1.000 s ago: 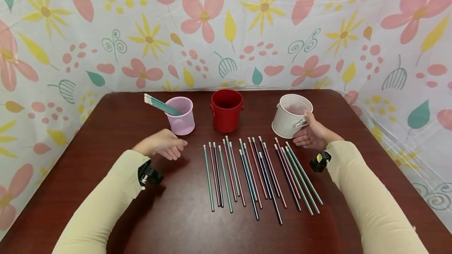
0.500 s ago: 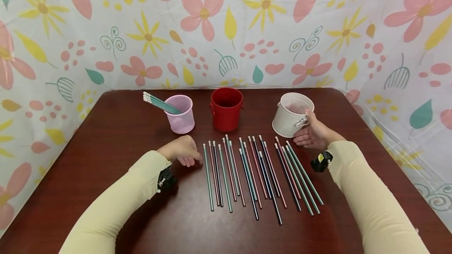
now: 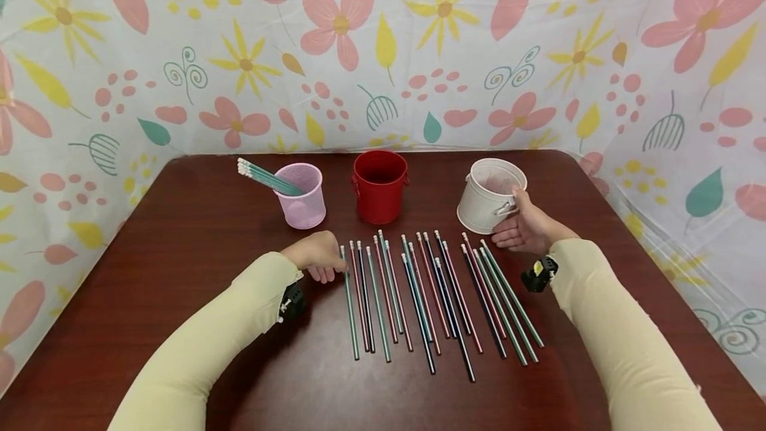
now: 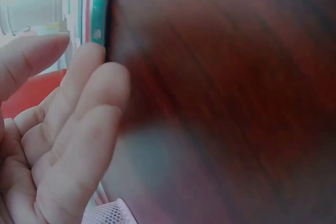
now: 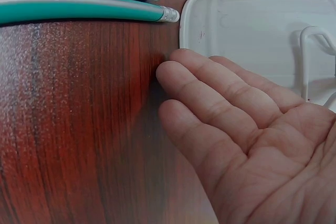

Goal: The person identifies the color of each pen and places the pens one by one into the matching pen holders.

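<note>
My left hand (image 3: 320,255) is at the eraser end of the leftmost green pencil (image 3: 350,314), thumb and fingers apart. In the left wrist view, the fingertips lie right at that green pencil (image 4: 98,11), with the thumb separate from the forefinger. My right hand (image 3: 529,226) rests beside a white metal bucket (image 3: 477,203), thumb at its rim by the handle. Its other fingers stretch out straight along the bucket's wall, as the right wrist view shows. Several striped pencils in green, red and dark blue lie in loose groups between the hands, erasers pointing away from me.
A pink mesh pen cup (image 3: 304,211) at the back left holds several green pencils (image 3: 266,177) leaning left. Between it and the white bucket stands a red bucket (image 3: 380,199). Behind the brown table (image 3: 197,218) hangs a flowered cloth (image 3: 383,72).
My left hand has moved right, from in front of the pink cup to the leftmost green pencil. My right hand has stayed at the white bucket.
</note>
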{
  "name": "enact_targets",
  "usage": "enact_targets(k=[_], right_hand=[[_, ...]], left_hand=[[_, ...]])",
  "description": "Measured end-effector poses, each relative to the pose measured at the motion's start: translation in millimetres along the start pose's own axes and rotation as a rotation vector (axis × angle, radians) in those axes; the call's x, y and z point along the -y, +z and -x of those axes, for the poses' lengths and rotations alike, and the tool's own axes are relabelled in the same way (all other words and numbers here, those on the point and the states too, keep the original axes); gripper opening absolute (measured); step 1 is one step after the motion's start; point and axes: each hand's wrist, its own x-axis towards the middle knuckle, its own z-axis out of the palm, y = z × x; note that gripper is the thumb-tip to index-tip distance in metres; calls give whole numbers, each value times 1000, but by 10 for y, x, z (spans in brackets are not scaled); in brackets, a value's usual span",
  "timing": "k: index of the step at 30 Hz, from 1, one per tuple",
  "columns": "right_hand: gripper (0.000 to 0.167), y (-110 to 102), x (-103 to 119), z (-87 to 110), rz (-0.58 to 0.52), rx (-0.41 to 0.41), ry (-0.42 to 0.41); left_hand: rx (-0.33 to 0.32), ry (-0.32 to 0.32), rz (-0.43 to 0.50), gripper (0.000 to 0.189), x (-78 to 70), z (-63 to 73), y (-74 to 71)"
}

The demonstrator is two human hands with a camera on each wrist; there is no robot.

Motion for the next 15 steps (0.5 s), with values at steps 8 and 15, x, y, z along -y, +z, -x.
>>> enact_targets(k=[8,15], right_hand=[[116,-4,12,-13,-1,2,-4],[114,8,6,12,-12,-20,8]], left_hand=[[26,-12,19,16,-11,-67,-12],[34,-28,-28,20,-37,-141,8]])
